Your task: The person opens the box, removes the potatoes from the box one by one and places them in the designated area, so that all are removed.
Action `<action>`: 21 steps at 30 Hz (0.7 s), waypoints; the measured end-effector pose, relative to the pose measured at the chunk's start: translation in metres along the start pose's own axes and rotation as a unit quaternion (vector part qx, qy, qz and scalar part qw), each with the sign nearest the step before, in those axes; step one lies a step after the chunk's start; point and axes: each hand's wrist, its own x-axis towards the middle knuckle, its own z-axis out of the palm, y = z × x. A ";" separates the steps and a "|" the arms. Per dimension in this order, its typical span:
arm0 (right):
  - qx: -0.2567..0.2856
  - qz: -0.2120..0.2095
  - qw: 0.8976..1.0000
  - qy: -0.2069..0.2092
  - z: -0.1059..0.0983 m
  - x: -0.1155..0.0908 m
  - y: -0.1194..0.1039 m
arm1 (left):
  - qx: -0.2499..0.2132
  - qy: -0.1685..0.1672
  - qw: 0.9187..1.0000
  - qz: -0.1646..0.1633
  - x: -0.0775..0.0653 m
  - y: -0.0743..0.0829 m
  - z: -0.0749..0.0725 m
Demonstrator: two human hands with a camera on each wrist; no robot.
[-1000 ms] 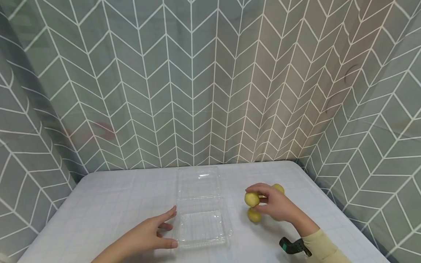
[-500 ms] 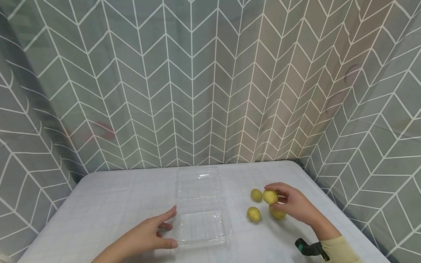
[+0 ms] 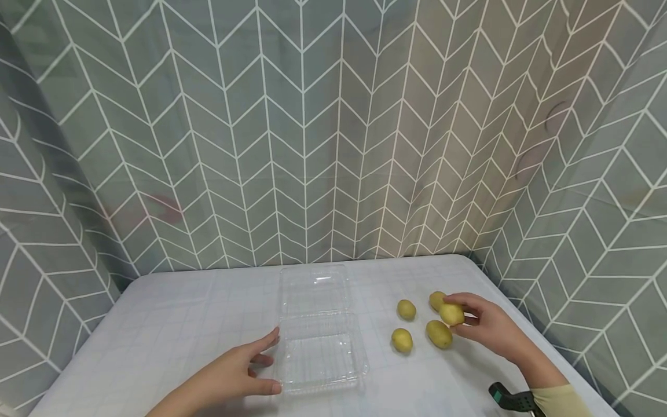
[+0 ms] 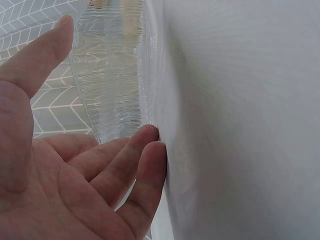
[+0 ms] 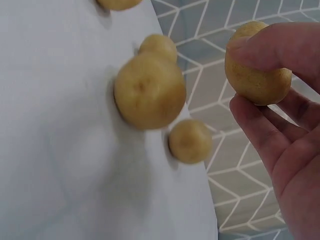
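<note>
My right hand (image 3: 492,323) pinches a small yellow potato (image 3: 451,314) between thumb and fingers; in the right wrist view that potato (image 5: 257,67) is above the tabletop. Several other potatoes lie on the cloth close by: one larger potato (image 3: 439,334) just below the held one, another potato (image 3: 436,300) partly behind it, and two to the left, a far potato (image 3: 406,310) and a near potato (image 3: 402,340). At the left edge of a clear plastic clamshell box (image 3: 319,356) is my left hand (image 3: 242,370), fingers spread and touching its rim. The box's lid (image 3: 314,289) lies folded back, away from me.
A white cloth covers the table (image 3: 198,313). Behind it and at both sides hangs a grey patterned curtain (image 3: 323,145). A black band (image 3: 513,398) is worn on my right wrist.
My right hand has moved to the right with the potato in its grip, uncovering the potatoes behind it. My left hand and the box have stayed in place.
</note>
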 end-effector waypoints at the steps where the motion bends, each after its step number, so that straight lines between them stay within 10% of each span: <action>1: -0.004 0.005 1.000 0.003 -0.001 -0.001 0.002 | -0.001 0.000 1.000 -0.002 0.000 0.000 0.000; 21: -0.049 0.089 0.995 0.019 -0.011 -0.017 0.037 | -0.011 -0.002 1.000 -0.011 0.001 0.000 0.000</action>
